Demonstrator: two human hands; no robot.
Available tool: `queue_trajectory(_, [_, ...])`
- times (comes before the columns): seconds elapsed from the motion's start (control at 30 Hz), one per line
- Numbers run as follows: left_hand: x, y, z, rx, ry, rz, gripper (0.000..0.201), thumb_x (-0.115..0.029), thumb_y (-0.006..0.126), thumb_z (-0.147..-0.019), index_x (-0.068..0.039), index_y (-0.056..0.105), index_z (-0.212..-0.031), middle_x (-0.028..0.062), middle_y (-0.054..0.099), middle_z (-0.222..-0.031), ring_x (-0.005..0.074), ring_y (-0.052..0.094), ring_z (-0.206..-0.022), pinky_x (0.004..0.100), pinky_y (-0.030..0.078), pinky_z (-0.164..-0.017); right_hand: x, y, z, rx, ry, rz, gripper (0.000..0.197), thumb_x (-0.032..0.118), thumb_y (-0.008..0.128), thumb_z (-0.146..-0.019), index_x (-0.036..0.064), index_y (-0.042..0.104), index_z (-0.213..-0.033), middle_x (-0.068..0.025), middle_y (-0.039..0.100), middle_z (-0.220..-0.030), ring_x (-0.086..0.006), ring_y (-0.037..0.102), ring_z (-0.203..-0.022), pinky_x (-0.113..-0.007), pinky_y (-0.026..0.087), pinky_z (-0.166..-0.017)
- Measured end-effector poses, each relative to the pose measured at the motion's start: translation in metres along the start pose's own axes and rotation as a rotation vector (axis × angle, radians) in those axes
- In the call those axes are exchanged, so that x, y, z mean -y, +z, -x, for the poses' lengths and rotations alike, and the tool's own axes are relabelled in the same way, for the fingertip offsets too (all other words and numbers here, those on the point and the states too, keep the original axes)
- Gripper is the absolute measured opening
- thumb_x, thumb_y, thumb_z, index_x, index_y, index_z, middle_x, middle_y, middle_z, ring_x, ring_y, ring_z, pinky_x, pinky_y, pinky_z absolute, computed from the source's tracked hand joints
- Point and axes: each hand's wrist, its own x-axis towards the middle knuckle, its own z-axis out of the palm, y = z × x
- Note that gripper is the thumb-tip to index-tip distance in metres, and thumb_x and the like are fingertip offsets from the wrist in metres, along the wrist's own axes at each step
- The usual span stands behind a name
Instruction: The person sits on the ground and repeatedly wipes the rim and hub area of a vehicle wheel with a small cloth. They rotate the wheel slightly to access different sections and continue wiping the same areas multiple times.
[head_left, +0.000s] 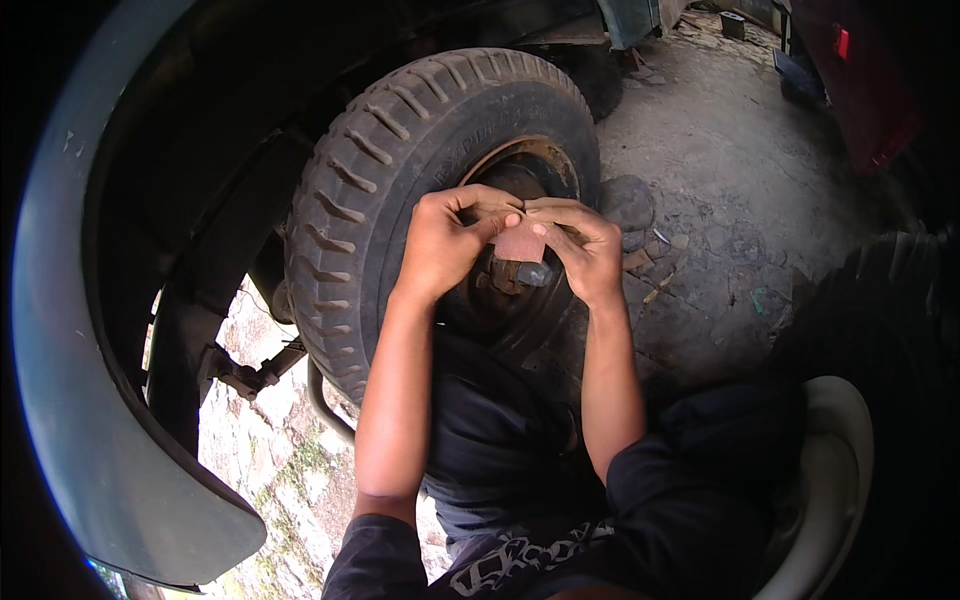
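Note:
Between my two hands is a small reddish-pink piece of sandpaper (520,243), held up in front of the wheel. My left hand (452,232) pinches its upper left edge with thumb and fingers. Its upper right edge is pinched by my right hand (588,245), and the fingertips of both hands nearly meet. Behind them stands a large black tyre (345,205) with deep tread, on a rusty rim (540,143). Rusty and greasy hub parts (510,276) show just below the sandpaper, partly hidden by it and my hands.
A grey-blue fender (60,350) curves round the left side. Stones (630,203) and small debris lie on the dusty ground (710,130) right of the wheel. Another tyre (890,290) sits in shadow at the right, near a pale curved panel (840,460).

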Motion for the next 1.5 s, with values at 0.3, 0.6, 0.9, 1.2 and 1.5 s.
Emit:
queue_trajectory(0.3, [0.0,0.002,-0.001,0.04,-0.101,0.163,0.023,-0.01,0.081,-0.096,0.005,0.078,-0.114,0.0092,0.08,-0.099,0.013,0.072,-0.089,0.0293,0.058,-0.084,0.004,-0.006,-0.003,0.046,-0.07,0.168,0.016,-0.003,0.076,-0.094,-0.0012,0.081,-0.109,-0.0131,0.08,-0.109,-0.0198,0.077,-0.101,-0.032,0.063,-0.089])
queue_trajectory(0.6, [-0.002,0.009,-0.001,-0.012,0.022,0.091,0.023,-0.001,0.079,-0.095,0.005,0.076,-0.117,0.0115,0.081,-0.106,0.0141,0.075,-0.098,0.0305,0.06,-0.091,0.007,0.001,0.002,-0.043,0.165,-0.132,0.03,0.005,0.081,-0.096,-0.0067,0.074,-0.123,-0.0139,0.079,-0.111,-0.0178,0.075,-0.105,-0.028,0.062,-0.093])
queue_trajectory(0.9, [-0.01,0.022,-0.001,-0.126,0.109,0.004,0.018,-0.004,0.083,-0.091,0.001,0.081,-0.108,0.0107,0.083,-0.096,0.012,0.077,-0.089,0.0294,0.061,-0.083,0.004,0.005,0.006,-0.184,0.259,-0.287,0.024,0.003,0.081,-0.095,-0.005,0.076,-0.117,-0.0137,0.08,-0.108,-0.0155,0.075,-0.098,-0.028,0.06,-0.09])
queue_trajectory(1.2, [-0.002,0.018,-0.003,-0.104,0.1,-0.015,0.016,-0.006,0.082,-0.092,0.0,0.082,-0.107,0.0114,0.083,-0.095,0.0112,0.076,-0.086,0.0291,0.06,-0.08,-0.001,0.003,0.007,-0.143,0.157,-0.213,0.018,0.001,0.08,-0.096,-0.0041,0.077,-0.112,-0.0121,0.08,-0.106,-0.0146,0.075,-0.097,-0.027,0.06,-0.09])
queue_trajectory(1.5, [-0.001,0.016,-0.002,-0.062,0.135,0.021,0.01,-0.002,0.079,-0.094,0.0,0.08,-0.104,0.0095,0.082,-0.096,0.0115,0.074,-0.088,0.0293,0.059,-0.084,0.01,-0.005,0.0,-0.017,0.207,-0.25,0.022,0.002,0.078,-0.098,-0.0059,0.074,-0.117,-0.0122,0.078,-0.108,-0.0149,0.074,-0.1,-0.028,0.06,-0.091])
